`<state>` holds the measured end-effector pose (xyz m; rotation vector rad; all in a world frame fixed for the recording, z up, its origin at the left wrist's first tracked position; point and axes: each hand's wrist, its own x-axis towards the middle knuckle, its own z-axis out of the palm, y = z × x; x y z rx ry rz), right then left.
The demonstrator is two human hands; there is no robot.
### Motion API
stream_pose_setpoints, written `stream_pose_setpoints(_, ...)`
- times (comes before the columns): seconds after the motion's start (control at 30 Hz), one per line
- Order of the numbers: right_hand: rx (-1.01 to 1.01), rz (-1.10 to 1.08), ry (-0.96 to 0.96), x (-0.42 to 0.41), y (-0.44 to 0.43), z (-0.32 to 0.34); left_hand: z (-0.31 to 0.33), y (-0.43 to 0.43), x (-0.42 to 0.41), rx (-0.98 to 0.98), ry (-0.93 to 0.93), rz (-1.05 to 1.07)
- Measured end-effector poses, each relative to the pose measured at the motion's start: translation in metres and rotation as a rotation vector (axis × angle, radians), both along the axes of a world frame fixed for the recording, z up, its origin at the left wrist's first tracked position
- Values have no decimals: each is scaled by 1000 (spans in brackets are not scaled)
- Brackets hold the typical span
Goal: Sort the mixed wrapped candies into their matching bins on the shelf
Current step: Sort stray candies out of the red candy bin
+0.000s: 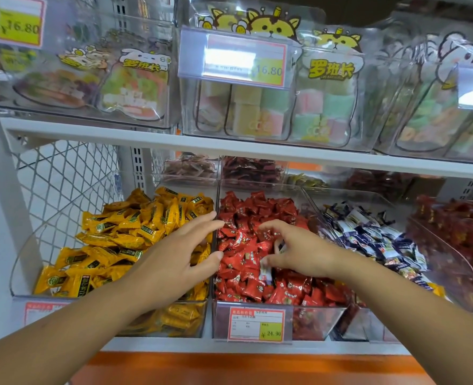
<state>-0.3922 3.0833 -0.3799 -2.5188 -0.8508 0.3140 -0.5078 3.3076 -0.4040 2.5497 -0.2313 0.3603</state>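
Fingers [202,225] of left hand [174,259] straight, spread, over red bin [313,318] left wall | right hand [299,251] fingers curled, I see them pinching white-blue candy [280,246] above red candies [246,218] inside red bin | yellow candies [124,232] just left of red bin

A: Red candies [243,245]?
B: Heaped in middle bin [324,319], under right fingers [271,225]; one blue-white candy [265,270] among them, below thumb.
A: Others?
B: Yellow candies [113,240] under left fingers [202,227]; blue-white pile [374,237] right of right fingers.
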Motion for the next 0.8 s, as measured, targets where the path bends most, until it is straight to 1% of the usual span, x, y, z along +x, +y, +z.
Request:
stream_pose_setpoints(0.17,-35,32,-50,0,-1,-2,-3,2,4,6,-30,-14)
stream_pose_setpoints(0.2,-75,46,-78,-1,-1,-3,-5,4,5,5,-39,-18)
stream_pose_setpoints(0.3,-329,95,-205,-3,3,-7,-7,5,6,3,-47,-18)
stream_pose_setpoints(0.37,-422,101,-207,-4,7,-12,-6,5,6,10,-50,-16)
stream_pose_setpoints(0.5,-429,115,-181,-3,16,-16,-6,4,6,14,-50,-12)
stream_pose_setpoints(0.6,-441,142,-123,0,17,-17,-6,4,6,21,-52,-11)
stream_pose_setpoints(0.67,-415,151,-84,2,16,-17,-7,4,6,20,-52,-13)
stream_pose_setpoints(0.73,-303,133,-95,2,12,-10,-6,4,5,23,-50,-14)
stream_pose_setpoints(0.8,-132,62,-210,5,3,8,-5,4,6,28,-47,-13)
